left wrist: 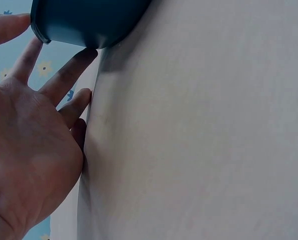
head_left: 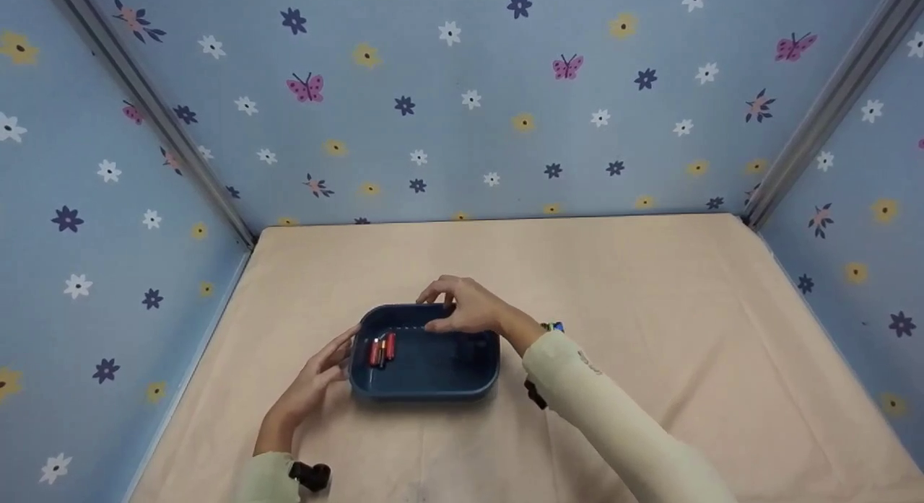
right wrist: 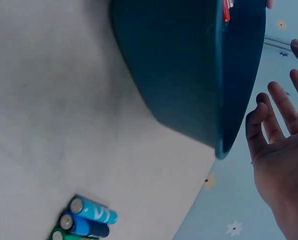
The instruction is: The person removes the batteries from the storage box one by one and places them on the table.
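1. Blue tray (head_left: 433, 377): rests mid-tablecloth (head_left: 650, 308).
2. Right hand (head_left: 462, 308): fingers relaxed over the tray's far rim.
3. Left hand (head_left: 321, 369): spread, fingertips touching the tray's left wall.
4. Red batteries (head_left: 382, 349): inside; uneven pushing could roll them.

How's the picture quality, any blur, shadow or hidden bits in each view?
Head view: sharp, evenly lit, soft shadow under the tray. Left wrist: left hand close and soft, tray's shadow dark on the cloth. Right wrist: tray fills the frame, batteries cut off at the bottom edge.
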`<state>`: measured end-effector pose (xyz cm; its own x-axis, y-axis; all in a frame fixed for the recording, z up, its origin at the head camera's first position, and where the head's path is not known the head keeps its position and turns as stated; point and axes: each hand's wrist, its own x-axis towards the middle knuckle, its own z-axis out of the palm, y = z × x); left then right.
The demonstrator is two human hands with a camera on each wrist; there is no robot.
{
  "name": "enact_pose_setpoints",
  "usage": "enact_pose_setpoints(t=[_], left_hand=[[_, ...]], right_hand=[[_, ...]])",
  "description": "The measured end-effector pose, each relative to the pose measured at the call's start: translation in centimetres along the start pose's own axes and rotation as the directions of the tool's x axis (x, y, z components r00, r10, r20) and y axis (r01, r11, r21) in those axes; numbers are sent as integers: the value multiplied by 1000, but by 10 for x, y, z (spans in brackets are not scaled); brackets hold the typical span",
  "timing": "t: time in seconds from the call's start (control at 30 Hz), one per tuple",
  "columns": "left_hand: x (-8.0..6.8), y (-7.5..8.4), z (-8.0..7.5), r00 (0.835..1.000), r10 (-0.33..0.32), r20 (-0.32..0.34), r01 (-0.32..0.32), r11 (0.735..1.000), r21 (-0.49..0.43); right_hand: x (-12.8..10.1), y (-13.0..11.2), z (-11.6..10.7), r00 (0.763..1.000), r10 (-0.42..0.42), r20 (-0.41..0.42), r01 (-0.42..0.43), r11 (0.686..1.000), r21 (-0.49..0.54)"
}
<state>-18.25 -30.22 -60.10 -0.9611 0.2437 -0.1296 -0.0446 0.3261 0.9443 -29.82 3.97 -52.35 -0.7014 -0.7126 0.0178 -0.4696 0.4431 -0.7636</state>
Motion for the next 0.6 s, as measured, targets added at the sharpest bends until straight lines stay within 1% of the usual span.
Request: enact_pose_setpoints(t=[0.13,0.2,0.43,0.6], left_hand=[[0,0,3,1000,-10,6,10,1000,-12],[0,0,3,1000,-16,13,16,1000,-20],[0,0,0,1000,-25,7,25,999,-22],[0,-1,-1,1000,-20,13,20,1000,-12]], right_hand=[[8,-9,7,999,-43,33,42,999,22],[12,-13,10,998,-50,49,50,999,18],[27,-30,19,992,5,123,-6,1000,3],[35,-36,33,990,20,138,-23,999,23]])
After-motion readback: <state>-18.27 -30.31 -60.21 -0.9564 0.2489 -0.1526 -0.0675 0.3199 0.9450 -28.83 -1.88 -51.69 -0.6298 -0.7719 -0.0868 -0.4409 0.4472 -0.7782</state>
